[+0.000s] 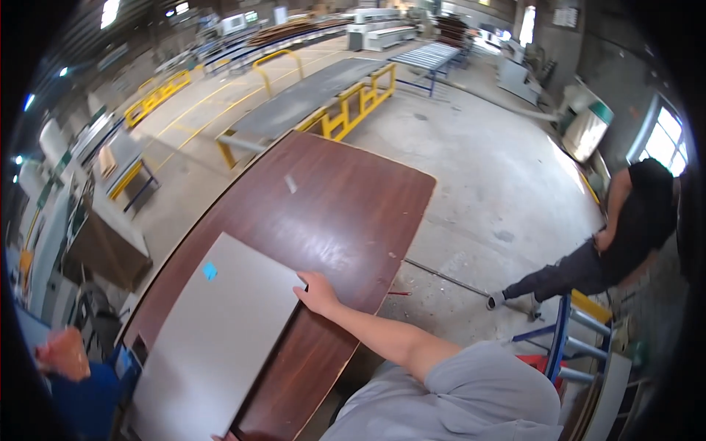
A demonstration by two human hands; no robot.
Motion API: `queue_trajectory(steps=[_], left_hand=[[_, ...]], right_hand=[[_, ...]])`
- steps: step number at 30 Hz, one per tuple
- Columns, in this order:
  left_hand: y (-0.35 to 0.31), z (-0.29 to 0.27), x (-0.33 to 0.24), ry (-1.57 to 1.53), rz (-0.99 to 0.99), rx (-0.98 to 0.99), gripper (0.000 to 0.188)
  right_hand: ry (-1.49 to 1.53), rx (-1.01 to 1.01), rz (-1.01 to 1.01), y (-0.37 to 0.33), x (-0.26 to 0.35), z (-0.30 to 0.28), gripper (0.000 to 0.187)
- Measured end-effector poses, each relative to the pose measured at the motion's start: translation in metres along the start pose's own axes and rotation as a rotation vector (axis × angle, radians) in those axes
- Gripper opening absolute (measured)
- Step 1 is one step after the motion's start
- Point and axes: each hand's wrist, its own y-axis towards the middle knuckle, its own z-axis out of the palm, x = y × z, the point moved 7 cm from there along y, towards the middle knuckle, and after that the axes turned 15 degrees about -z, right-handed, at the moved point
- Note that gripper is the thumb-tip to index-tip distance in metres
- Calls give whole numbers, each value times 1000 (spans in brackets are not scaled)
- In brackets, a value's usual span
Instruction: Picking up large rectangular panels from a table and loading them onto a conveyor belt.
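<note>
A flat grey panel (220, 323) with a small blue sticker (209, 271) lies over a larger dark red-brown wood-grain board (346, 191). My right hand (318, 294) is closed round the panel's far right corner, thumb on the top face and fingers at the edge. Along that long right side a dark gap or shadow shows between panel and board. Only a sliver of my left hand (226, 436) comes in at the lower edge, at the panel's near right corner, with skin on either side of its edge; the rest is out of the picture.
Beyond the board stands a grey-topped conveyor (316, 95) with yellow rails. At right, a person in dark clothes (640, 220) stands near a metal bar (448, 279) on the floor. A blue roller stand (570, 338) is beside me. A blurred pinkish shape (65, 354) is at far left.
</note>
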Motion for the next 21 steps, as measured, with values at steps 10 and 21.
queue_trajectory(steps=[10, 21], left_hand=[[-104, 34, 112, -1090, -891, 397, 37], [-330, 166, -3, -751, -485, 758, 45]], right_hand=[[-98, -107, 31, -71, -53, -178, 33], [-315, 231, 330, -99, -180, -281, 46]])
